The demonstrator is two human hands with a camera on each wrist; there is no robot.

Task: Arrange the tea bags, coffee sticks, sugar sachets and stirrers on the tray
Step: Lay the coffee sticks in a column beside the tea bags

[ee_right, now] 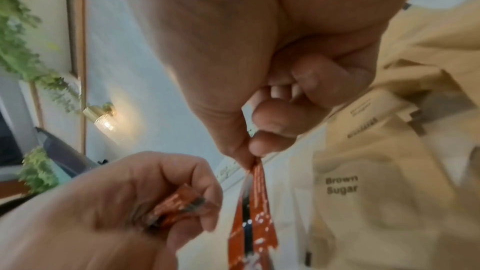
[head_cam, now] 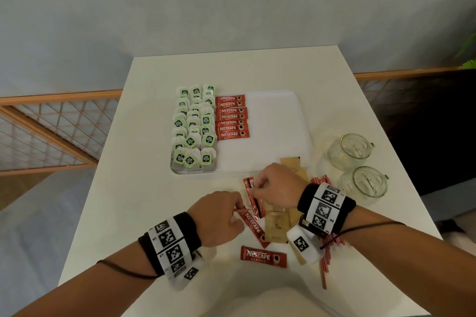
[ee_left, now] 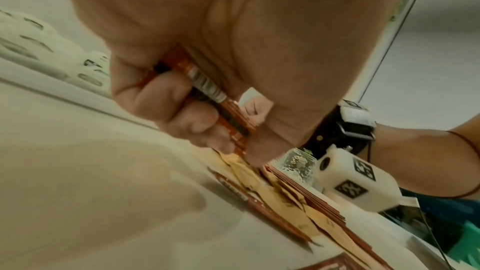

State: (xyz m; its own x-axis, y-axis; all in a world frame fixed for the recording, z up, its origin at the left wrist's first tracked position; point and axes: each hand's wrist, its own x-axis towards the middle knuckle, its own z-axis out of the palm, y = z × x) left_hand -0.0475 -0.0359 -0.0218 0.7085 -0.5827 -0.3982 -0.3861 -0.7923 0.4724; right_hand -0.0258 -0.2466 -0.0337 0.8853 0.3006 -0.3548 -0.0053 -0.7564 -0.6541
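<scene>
Between the two hands, over the near part of the white table [head_cam: 123, 188], two red coffee sticks are held. Left hand [head_cam: 219, 216] has its fingers curled round one coffee stick [head_cam: 251, 224]; in the left wrist view the stick [ee_left: 207, 98] runs through the closed fist. Right hand [head_cam: 278, 185] pinches the top end of a second coffee stick [head_cam: 253, 198] between thumb and fingertip, and the right wrist view shows that stick [ee_right: 255, 196] hanging down from the pinch, with the left hand [ee_right: 109, 202] just beside it.

Under and beside the right hand lies a loose heap of brown sugar sachets [head_cam: 277, 225]; one reads "Brown Sugar" [ee_right: 363, 171]. Below the right wrist, red-and-white stirrers [head_cam: 328, 260] lie fanned out, some of them hidden by the wristband. Nearer the person than the left hand, one more coffee stick [head_cam: 264, 257] lies flat on the table by itself.

Beyond both hands sits the white tray [head_cam: 278, 121]. On its far-left part tea bags [head_cam: 194, 127] with green tags stand in three rows, and just to their right a column of seven coffee sticks [head_cam: 231, 117] lies flat, touching one another. Some sugar sachets overlap the tray's near rim by the right hand.

To the right of the right hand, well off the tray, two glass mugs [head_cam: 351, 150] lie on their sides
</scene>
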